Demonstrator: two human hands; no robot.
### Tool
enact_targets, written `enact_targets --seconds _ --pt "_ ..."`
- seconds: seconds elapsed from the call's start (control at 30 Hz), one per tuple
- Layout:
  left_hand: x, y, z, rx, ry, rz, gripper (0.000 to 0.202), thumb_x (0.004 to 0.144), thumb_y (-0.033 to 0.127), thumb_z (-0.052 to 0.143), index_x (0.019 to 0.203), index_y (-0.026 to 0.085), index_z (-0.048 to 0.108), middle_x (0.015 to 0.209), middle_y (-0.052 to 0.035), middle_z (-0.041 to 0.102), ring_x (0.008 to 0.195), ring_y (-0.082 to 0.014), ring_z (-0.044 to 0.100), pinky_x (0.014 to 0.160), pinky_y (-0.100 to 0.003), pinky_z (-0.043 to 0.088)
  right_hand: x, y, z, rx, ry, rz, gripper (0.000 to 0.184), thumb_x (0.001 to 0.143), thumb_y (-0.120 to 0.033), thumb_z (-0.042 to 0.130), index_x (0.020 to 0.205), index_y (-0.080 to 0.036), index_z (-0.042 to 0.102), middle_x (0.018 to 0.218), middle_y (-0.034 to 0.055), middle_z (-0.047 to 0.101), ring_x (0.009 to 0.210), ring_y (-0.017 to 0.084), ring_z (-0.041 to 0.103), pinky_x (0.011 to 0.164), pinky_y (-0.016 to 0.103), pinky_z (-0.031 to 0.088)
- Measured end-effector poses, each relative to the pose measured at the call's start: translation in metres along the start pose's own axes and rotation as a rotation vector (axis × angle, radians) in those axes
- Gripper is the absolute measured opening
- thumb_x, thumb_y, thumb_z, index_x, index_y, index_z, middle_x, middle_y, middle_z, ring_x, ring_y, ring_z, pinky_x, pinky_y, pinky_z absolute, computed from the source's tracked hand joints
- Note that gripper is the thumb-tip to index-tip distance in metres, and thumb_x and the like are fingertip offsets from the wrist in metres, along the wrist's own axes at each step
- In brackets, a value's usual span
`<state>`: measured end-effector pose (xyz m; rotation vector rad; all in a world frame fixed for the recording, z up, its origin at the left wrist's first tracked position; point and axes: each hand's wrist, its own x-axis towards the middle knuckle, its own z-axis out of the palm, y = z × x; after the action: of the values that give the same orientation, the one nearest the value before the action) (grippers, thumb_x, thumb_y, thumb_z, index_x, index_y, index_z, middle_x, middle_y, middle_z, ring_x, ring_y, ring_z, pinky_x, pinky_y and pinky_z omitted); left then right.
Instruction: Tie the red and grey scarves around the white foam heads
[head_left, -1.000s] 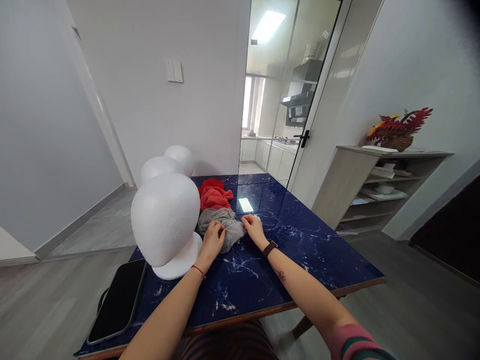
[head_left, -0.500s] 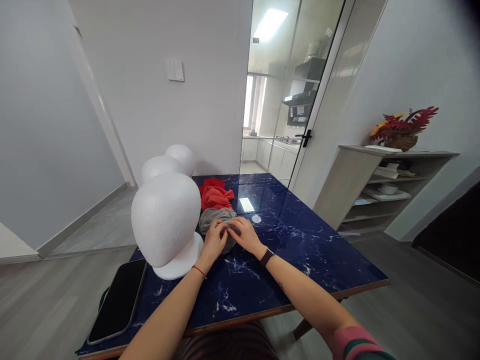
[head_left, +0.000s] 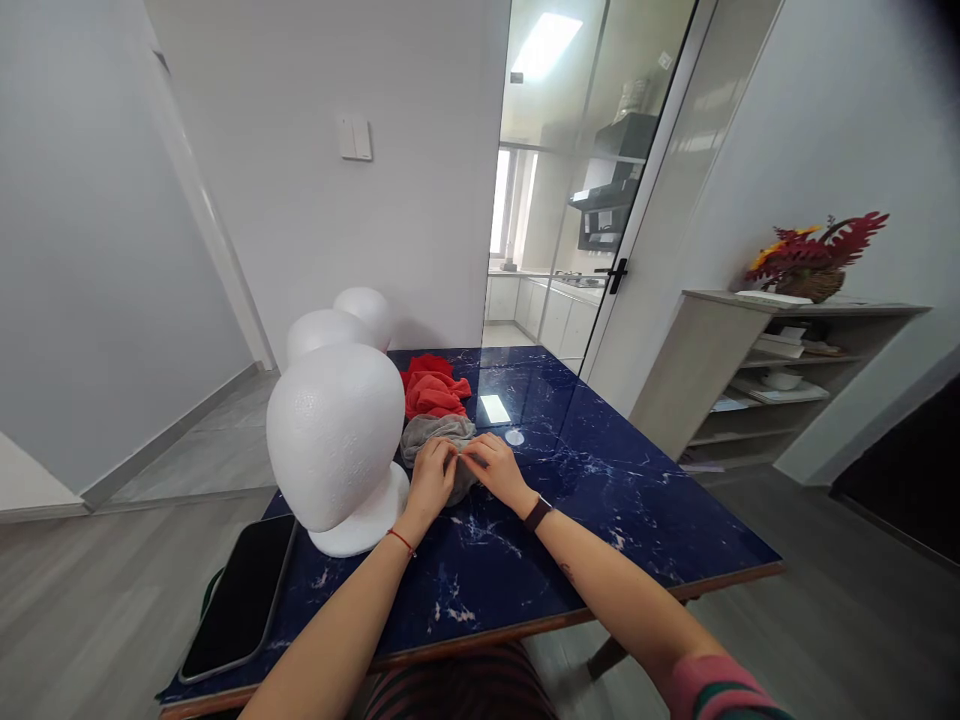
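A crumpled grey cloth (head_left: 421,432) lies on the dark blue marbled table (head_left: 570,500). My left hand (head_left: 435,470) pinches it with thumb and fingers. Facing it, my right hand (head_left: 496,468) also pinches the cloth, its fingertips close to the left ones. What exactly sits between the fingertips is too small to make out clearly. Just beyond the grey cloth is a bunched red cloth (head_left: 433,390), with a brighter red one (head_left: 429,366) behind. A white foam head form (head_left: 337,435) on a round base stands left of my left hand.
Two more white head forms (head_left: 322,332) stand in a row behind the front one. A large dark phone or tablet (head_left: 240,597) lies at the table's left corner. At the back, a glass door (head_left: 562,200) shows a kitchen; a shelf unit (head_left: 667,370) stands right.
My fingertips have drawn slightly apart over the grey cloth, both hands still pinching. The whole view has shifted a little; the head forms and red cloths have stayed put.
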<state>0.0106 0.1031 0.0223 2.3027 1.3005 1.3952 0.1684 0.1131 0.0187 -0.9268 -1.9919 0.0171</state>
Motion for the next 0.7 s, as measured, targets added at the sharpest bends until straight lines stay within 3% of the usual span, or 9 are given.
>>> enact_targets --seconds 0.17,0.33,0.57,0.7 --pt "0.002 -0.003 0.000 -0.045 -0.022 -0.063 0.009 0.085 0.013 0.048 0.081 0.019 0.054 0.088 -0.0046 0.062 0.088 -0.0205 0.054 0.081 -0.037 0.040 0.000 0.003 0.002 0.115 -0.018 0.085 0.012 0.089 -0.026 0.054 0.086 -0.020 0.064 0.087 0.0042 0.064 0.084 0.017 0.057 0.079 0.031 0.044" --pt "0.004 -0.005 0.000 -0.163 -0.041 -0.128 0.012 0.089 0.020 0.043 0.079 0.020 0.050 0.078 -0.0008 0.059 0.074 -0.0147 0.054 0.070 -0.028 0.043 0.004 -0.002 0.000 0.315 -0.013 0.201 0.020 0.091 -0.030 0.049 0.085 -0.018 0.064 0.085 0.0045 0.063 0.080 0.016 0.058 0.073 0.028 0.045" --pt "0.005 -0.004 0.001 -0.170 -0.044 -0.186 0.012 0.089 0.023 0.040 0.078 0.021 0.045 0.073 0.0002 0.054 0.070 -0.0150 0.052 0.066 -0.028 0.039 0.009 0.003 -0.009 0.431 -0.037 0.260 0.020 0.085 -0.036 0.056 0.081 -0.018 0.066 0.082 0.0045 0.065 0.078 0.016 0.058 0.075 0.030 0.044" --pt "0.006 -0.002 -0.001 -0.177 -0.073 -0.174 0.015 0.090 0.026 0.037 0.078 0.021 0.044 0.071 0.0011 0.053 0.067 -0.0142 0.050 0.064 -0.028 0.037 0.009 0.008 -0.008 0.570 -0.076 0.387 0.025 0.080 -0.041 0.060 0.080 -0.017 0.065 0.078 0.0023 0.063 0.073 0.014 0.055 0.070 0.028 0.043"
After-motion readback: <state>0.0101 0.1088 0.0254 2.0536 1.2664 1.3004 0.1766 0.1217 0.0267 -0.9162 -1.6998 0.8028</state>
